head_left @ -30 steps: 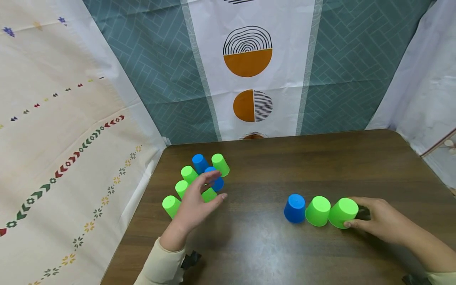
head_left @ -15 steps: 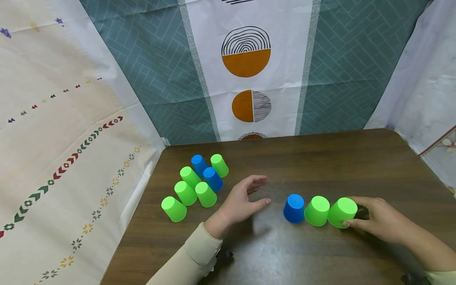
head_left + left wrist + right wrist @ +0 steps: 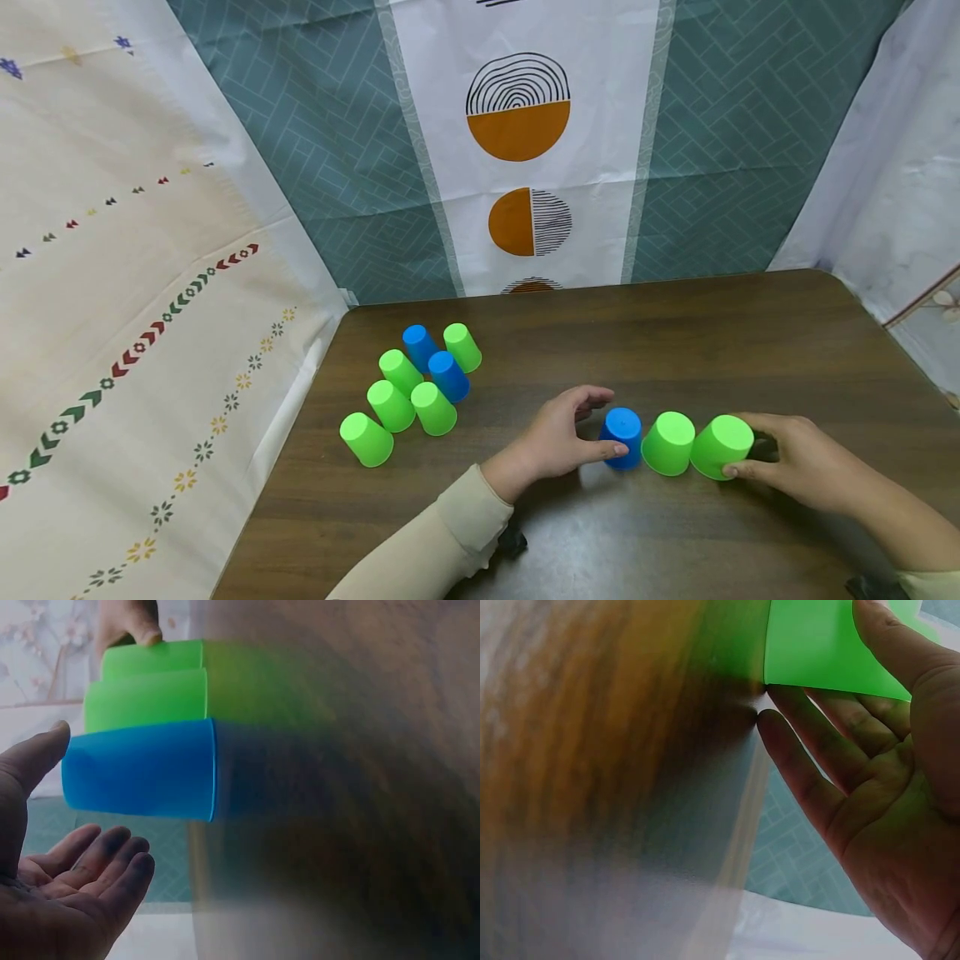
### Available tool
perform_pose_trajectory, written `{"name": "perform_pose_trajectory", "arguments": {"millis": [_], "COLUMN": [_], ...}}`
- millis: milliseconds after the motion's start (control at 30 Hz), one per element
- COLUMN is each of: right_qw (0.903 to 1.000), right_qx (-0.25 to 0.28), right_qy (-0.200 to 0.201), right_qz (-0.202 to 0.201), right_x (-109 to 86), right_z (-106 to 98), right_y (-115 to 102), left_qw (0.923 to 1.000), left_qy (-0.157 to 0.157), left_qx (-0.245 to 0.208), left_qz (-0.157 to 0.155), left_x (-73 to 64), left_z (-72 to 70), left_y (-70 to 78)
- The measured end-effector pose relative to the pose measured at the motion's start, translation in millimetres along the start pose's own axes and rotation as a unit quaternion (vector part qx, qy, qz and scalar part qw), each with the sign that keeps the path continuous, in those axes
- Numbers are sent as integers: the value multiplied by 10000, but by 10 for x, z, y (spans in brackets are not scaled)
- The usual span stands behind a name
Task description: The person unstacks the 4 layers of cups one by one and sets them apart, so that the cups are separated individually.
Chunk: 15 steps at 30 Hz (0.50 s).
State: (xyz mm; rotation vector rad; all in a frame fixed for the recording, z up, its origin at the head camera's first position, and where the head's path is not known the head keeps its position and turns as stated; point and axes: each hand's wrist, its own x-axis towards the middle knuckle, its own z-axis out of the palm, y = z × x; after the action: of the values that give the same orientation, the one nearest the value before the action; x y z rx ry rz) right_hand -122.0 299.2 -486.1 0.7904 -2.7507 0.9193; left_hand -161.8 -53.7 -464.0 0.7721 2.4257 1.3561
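Note:
An upside-down blue cup [image 3: 624, 423] and two upside-down green ones stand in a row on the table's right half. At the row's left end my left hand [image 3: 558, 435] reaches beside the blue cup, thumb and spread fingers on either side of it; the left wrist view has a gap between the fingers and the cup's wall. The middle green cup [image 3: 670, 446] stands between the blue cup and the right-hand green cup [image 3: 718, 446]. My right hand [image 3: 802, 460] holds that last cup from its right side, thumb in front and fingers behind.
On the wooden table's [image 3: 525, 350] left side stands a loose cluster of several inverted cups, among them a green cup [image 3: 367, 439] nearest the front and a blue cup [image 3: 448, 377]. Patterned cloths [image 3: 720, 150] hang behind the table's far edge and at both sides.
My left hand has moved right, from above the left cluster across the table to the blue cup of the row. The right hand keeps its place on the green cup.

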Motion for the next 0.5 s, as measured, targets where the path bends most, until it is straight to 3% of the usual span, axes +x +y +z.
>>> {"name": "perform_pose_trajectory", "arguments": {"millis": [500], "right_qw": [10000], "right_qx": [-27], "right_qy": [45], "right_qz": [-27], "right_x": [-6], "right_z": [2], "right_y": [17], "left_qw": [9986], "left_qy": [-64], "left_qx": [487], "left_qz": [-179], "left_x": [107], "left_z": [185], "left_y": [-3]}}
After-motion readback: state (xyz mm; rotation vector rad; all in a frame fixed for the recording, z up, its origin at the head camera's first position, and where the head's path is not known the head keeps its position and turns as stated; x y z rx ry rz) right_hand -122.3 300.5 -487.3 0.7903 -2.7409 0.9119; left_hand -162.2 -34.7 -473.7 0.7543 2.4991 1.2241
